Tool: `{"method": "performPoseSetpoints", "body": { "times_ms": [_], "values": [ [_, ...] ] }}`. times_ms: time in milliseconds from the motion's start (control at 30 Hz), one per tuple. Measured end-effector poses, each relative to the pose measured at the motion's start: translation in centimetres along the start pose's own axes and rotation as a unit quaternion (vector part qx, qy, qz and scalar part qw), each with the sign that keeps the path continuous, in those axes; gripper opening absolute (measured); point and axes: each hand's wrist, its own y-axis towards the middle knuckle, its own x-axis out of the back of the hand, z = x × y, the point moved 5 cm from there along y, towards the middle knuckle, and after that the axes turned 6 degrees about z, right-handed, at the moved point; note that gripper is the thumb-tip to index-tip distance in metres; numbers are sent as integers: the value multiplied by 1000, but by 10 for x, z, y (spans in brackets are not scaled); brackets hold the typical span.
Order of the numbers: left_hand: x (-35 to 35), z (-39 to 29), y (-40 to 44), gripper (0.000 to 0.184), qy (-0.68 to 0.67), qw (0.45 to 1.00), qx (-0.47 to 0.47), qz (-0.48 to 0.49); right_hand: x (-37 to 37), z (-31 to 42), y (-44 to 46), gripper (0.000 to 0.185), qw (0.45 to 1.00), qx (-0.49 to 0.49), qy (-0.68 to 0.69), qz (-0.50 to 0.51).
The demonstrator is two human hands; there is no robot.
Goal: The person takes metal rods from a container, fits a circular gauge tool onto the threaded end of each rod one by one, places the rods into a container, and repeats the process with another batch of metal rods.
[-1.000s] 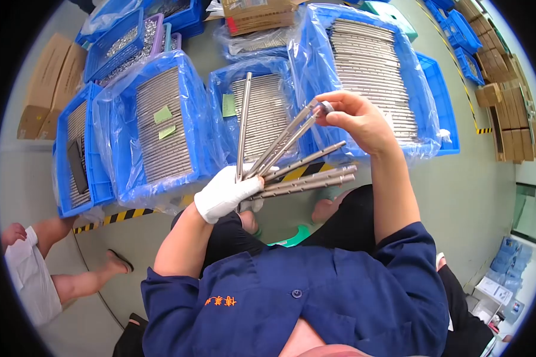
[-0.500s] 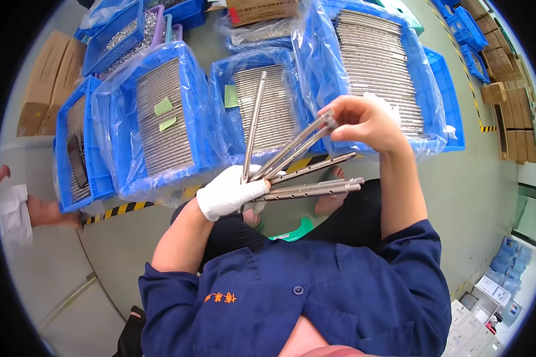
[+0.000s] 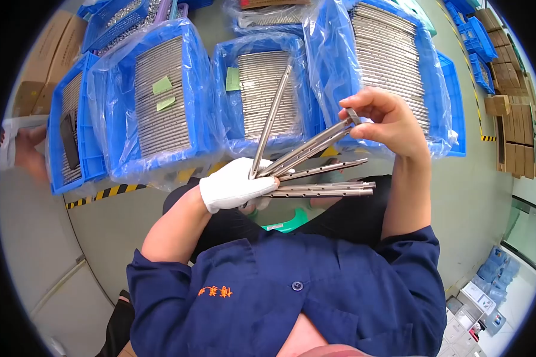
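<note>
At the far left, a blurred bare limb of another person (image 3: 28, 153), perhaps a leg, beside a narrow blue plastic crate (image 3: 92, 152), with silver metal rods (image 3: 71, 98) inside and a flat dark strip (image 3: 69, 140) over them. Next, a film-lined blue crate (image 3: 200, 113) of closely ranked rods (image 3: 161, 131), two pale-green paper slips (image 3: 161, 85) on top. Then a smaller film-lined crate (image 3: 219, 107), with a single green slip (image 3: 233, 78) by its left edge and rows of rods (image 3: 259, 119). Before its near edge, a white-gloved left hand (image 3: 235, 185), curled tight round a fan of drilled steel rods (image 3: 327, 191), partly blocking the crate's right side. Before the near left corner of a large film-lined crate (image 3: 439, 98) of stacked rods (image 3: 390, 65), a bare right hand (image 3: 393, 122), thumb and forefinger pinched on a small grey knurled round piece (image 3: 354, 116) at the ends of some fanned rods. Far right, brown cardboard boxes (image 3: 521, 140).
</note>
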Motion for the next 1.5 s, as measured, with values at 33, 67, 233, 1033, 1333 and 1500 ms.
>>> {"method": "performPoseSetpoints", "body": {
  "times_ms": [33,67,233,1033,1333,1500],
  "values": [
    [-1,1,1,32,10,1000,8,-3,-5,-5,2,36,1000,-8,4,5],
    [-2,0,1,33,13,1000,11,-1,-8,-10,3,36,1000,-14,8,8],
    [-5,-5,2,35,-3,1000,-3,18,-1,-2,0,35,1000,17,19,-6],
    [-40,19,10,41,107,974,6,200,-13,2,-4,39,995,-58,-26,80],
    [-34,5,4,48,112,979,48,165,48,21,-17,20,986,110,63,-105],
    [-21,-3,5,42,-218,957,-147,121,47,-4,-9,16,938,89,294,-161]
  ]
}}
